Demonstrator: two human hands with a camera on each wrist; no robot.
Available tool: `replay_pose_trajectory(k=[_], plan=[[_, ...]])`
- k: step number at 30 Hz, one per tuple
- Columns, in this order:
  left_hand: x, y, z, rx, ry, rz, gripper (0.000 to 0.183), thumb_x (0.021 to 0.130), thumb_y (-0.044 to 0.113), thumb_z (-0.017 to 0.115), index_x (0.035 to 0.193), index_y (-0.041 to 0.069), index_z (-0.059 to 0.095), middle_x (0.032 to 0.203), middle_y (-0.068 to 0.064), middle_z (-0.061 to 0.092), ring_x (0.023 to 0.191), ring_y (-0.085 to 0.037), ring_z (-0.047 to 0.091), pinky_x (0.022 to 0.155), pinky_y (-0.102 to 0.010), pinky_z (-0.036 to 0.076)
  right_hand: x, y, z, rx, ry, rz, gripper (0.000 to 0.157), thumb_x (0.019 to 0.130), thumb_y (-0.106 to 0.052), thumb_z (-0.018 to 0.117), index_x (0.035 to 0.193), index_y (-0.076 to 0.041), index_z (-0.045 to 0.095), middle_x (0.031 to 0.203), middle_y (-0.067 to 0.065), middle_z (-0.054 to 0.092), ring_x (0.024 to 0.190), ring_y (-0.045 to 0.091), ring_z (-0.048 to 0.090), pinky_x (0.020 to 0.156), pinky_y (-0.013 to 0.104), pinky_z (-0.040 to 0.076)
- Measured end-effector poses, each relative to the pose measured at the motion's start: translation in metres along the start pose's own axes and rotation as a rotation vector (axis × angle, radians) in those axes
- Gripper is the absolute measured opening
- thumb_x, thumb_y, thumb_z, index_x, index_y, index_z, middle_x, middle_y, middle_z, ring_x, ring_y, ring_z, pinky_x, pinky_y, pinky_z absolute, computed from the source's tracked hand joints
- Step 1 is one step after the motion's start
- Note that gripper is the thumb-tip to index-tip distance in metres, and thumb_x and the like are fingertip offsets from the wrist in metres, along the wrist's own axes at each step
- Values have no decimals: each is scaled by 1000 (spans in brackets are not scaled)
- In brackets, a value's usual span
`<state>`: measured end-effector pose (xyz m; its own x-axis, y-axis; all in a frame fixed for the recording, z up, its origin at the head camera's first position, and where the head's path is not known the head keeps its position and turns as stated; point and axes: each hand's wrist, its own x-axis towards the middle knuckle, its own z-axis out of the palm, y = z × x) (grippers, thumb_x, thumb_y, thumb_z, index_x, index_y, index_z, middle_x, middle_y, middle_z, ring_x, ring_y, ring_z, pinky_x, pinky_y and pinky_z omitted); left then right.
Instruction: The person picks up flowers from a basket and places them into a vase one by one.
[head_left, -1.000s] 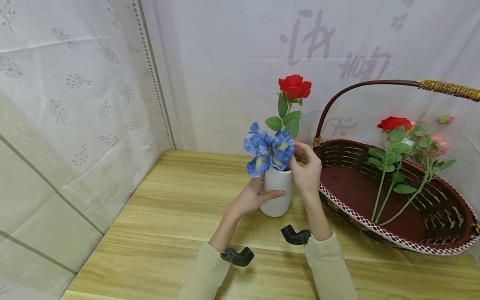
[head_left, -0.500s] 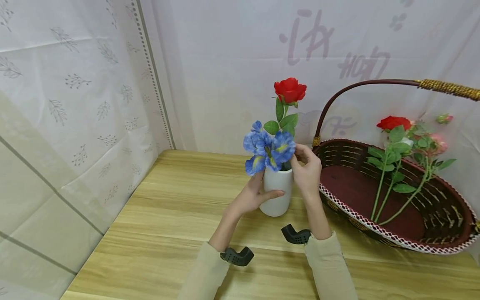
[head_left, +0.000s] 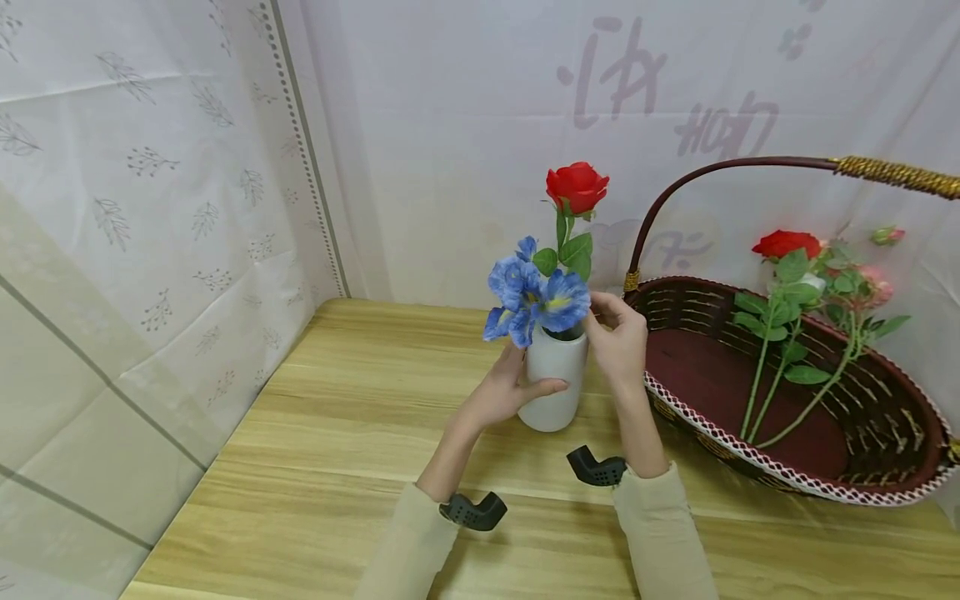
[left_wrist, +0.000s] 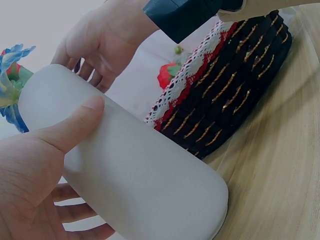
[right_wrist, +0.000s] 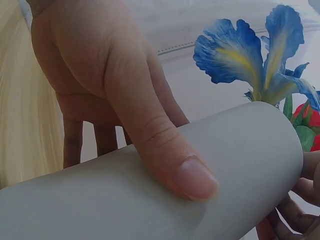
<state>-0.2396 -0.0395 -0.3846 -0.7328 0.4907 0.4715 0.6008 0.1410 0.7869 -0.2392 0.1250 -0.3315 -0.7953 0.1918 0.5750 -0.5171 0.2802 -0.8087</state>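
Wood-grain counter [head_left: 360, 433] spans the lower frame. Dark woven basket [head_left: 693, 371] stands at right, holding a bunch of flowers [head_left: 797, 294]. White vase [head_left: 555, 365] is upright on the counter, near centre. Left-hand grip [head_left: 497, 397] is wrapped round the vase body, thumb across its front. Right-hand grip [head_left: 622, 342] is at the vase mouth; fingertips partly hidden, so whether they pinch anything cannot be determined. Blue flower [head_left: 561, 302] shows above the vase rim, red rose [head_left: 577, 187] higher, upper centre.

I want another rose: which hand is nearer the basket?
Right. The right hand is between the basket and the vase; the left hand grips the vase from the side away from the basket.
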Motion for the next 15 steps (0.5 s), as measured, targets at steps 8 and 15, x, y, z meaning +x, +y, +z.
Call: replay_pose_trajectory(k=[8, 15], plan=[[0, 0, -1, 31, -17, -102, 89, 83, 22, 70, 147, 25, 7, 145, 3, 23, 127, -18, 33, 97, -40, 36, 0, 1, -5, -4, -25, 30, 16, 85, -3, 64, 94, 9, 66, 86, 23, 62, 70, 16, 57, 64, 21, 44], [0, 0, 0, 18, -10, -55, 97, 82, 19, 70, 146, 33, -2, 149, 8, 12, 132, -14, 26, 101, -38, 32, 1, 2, -8, 26, -61, 54, 17, 85, 0, 62, 97, 11, 65, 88, 24, 62, 73, 18, 56, 63, 20, 44]])
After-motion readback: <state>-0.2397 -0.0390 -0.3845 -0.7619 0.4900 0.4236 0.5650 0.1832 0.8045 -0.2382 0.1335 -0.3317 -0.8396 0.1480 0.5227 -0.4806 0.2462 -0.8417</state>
